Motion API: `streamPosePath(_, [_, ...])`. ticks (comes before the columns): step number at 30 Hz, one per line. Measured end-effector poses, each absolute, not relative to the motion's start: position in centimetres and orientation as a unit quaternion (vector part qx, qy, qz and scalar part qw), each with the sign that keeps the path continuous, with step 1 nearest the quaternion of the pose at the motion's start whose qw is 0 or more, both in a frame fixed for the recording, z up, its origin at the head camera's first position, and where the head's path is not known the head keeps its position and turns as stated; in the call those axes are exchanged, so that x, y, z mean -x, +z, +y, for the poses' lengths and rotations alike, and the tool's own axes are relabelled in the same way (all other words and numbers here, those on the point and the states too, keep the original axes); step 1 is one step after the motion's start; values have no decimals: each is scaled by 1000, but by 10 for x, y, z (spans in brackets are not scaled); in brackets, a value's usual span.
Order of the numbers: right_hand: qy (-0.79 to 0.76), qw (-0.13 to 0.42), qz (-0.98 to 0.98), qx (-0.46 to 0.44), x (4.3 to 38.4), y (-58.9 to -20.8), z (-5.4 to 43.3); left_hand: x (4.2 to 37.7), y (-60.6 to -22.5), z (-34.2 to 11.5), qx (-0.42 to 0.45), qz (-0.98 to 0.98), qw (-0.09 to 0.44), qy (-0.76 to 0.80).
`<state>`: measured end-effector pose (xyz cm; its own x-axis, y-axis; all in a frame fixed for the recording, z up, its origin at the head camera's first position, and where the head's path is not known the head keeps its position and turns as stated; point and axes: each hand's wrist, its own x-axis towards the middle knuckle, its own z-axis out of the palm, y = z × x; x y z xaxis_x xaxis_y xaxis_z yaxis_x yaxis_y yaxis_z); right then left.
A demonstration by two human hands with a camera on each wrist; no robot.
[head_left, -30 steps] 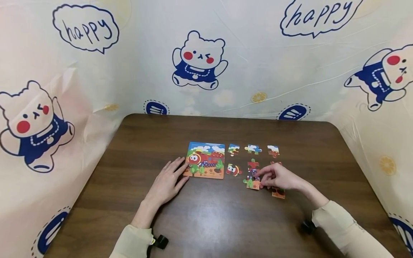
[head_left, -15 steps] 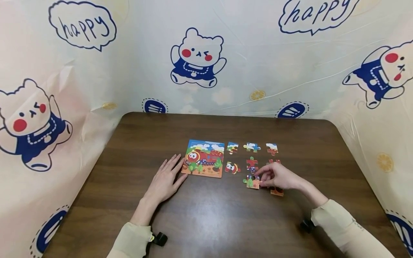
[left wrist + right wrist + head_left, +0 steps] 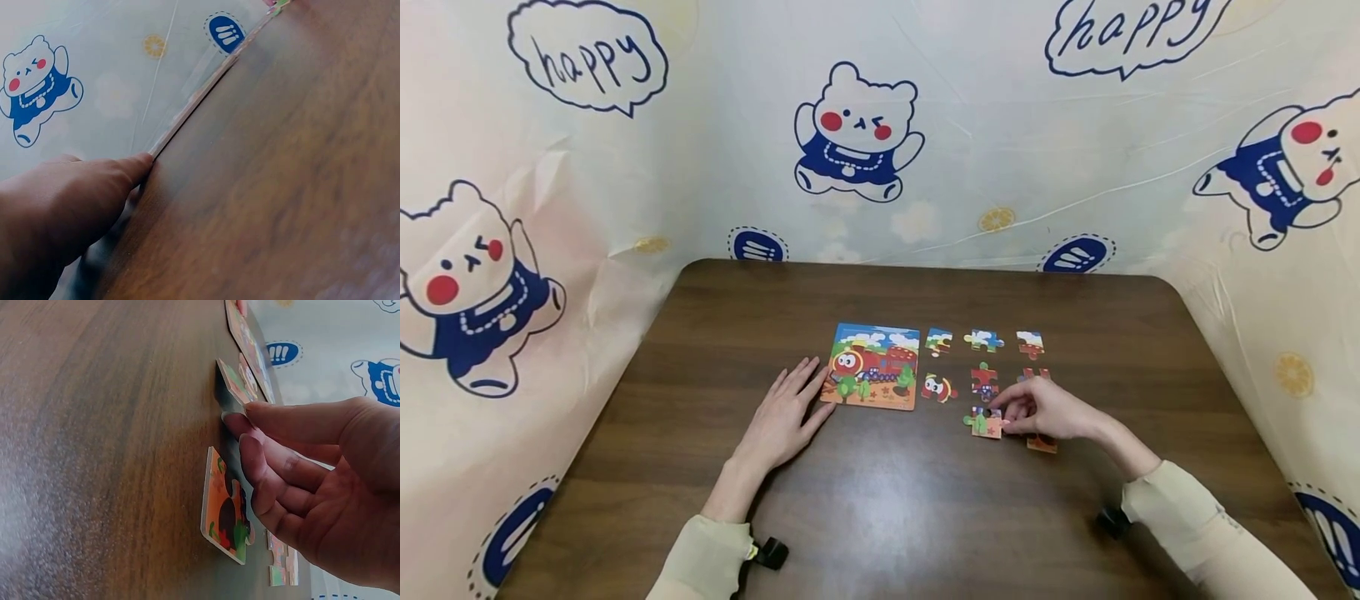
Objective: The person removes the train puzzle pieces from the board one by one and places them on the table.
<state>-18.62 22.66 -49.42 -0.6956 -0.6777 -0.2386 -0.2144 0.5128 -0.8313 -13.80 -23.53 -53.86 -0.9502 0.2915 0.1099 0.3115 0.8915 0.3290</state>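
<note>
My right hand pinches a jigsaw piece with green cactus and orange ground by its right edge. In the right wrist view the thumb lies along the held piece, which is tilted over the table. Just behind it lies a red train piece. An orange-ground piece lies below the curled fingers. My left hand rests flat on the table, straight fingertips at the left edge of a train picture board. The left wrist view shows a fingertip against the board's thin edge.
Between the board and my right hand lie a sky corner piece and a train-face piece. Farther back are a blue sky piece and a cloud piece. A printed curtain hangs behind the wooden table.
The head view has shifted slightly, so everything sits a little higher. The held piece has moved slightly toward the person, away from the red train piece. My left hand keeps its place at the board.
</note>
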Motion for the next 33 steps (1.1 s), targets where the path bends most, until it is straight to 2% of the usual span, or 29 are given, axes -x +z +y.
streamPosePath(8, [-402, 281, 827, 274, 182, -486, 225, 138, -536, -235, 160, -971, 26, -173])
streamPosePath(15, [-375, 252, 833, 319, 177, -484, 226, 140, -531, -235, 159, -971, 16, -176])
streamPosePath(23, [-273, 248, 886, 280, 168, -467, 211, 139, -529, -235, 150, -973, 7, -172])
streamPosePath(33, [-247, 231, 902, 268, 165, -466, 209, 138, -528, -235, 147, -974, 7, -175])
